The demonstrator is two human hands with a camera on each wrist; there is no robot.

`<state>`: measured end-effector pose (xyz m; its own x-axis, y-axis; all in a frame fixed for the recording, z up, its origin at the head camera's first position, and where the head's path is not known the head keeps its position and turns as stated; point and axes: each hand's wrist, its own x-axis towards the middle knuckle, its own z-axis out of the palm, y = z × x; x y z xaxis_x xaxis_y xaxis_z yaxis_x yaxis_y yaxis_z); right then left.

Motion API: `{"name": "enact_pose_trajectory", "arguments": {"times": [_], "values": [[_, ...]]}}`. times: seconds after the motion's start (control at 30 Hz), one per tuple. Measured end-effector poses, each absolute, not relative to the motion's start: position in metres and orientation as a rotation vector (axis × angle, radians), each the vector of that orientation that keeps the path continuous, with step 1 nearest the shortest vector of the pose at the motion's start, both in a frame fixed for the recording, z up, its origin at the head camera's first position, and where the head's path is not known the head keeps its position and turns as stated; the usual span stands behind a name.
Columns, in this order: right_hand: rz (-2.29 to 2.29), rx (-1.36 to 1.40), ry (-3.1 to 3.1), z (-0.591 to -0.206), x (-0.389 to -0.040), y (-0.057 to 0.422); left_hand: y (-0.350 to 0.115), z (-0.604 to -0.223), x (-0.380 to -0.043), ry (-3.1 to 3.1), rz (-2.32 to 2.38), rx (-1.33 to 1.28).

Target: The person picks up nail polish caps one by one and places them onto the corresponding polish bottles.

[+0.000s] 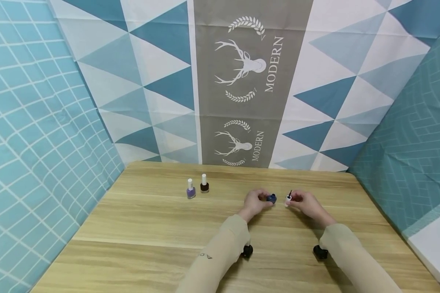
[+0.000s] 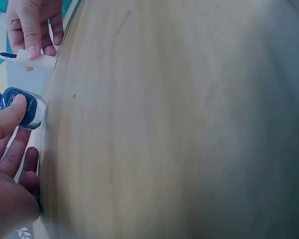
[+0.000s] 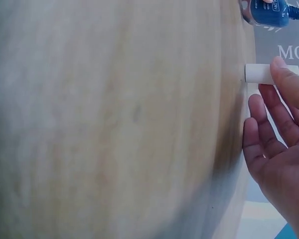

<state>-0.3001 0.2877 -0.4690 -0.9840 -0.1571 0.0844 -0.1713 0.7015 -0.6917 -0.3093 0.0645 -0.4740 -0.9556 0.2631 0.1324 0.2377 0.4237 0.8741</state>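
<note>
Toward the back right of the table, my left hand (image 1: 255,203) pinches a blue nail polish bottle (image 1: 272,198) between thumb and fingers. Its threaded neck is uncapped, as the left wrist view shows the bottle (image 2: 27,107) with a bare dark top. Just to the right, my right hand (image 1: 308,204) pinches the white cap (image 1: 288,200), its brush pointing up. In the right wrist view the cap (image 3: 259,73) stands with its flat end at the wood, thumb on one side. A narrow gap separates bottle and cap.
Two capped nail polish bottles stand upright at the back, left of my hands: a purple one (image 1: 191,189) and a dark one (image 1: 204,184). The wooden table (image 1: 150,228) ends at a patterned cloth wall (image 1: 165,81) behind. A white surface (image 1: 434,244) borders the right side.
</note>
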Motion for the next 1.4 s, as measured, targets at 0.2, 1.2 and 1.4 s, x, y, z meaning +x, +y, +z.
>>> {"name": "enact_pose_trajectory", "arguments": {"times": [0.2, 1.2, 1.4], "values": [[1.176, 0.273, -2.878, -0.462, -0.296, 0.289, 0.054, -0.470, -0.312, 2.541, 1.668, 0.531], [1.206, 0.330, -2.759, -0.375, -0.265, 0.278, -0.009, -0.392, -0.290, 2.383, 1.816, 0.495], [1.218, 0.338, -2.733, -0.359, -0.256, 0.273, -0.022, -0.379, -0.281, 2.410, 1.813, 0.476]]}}
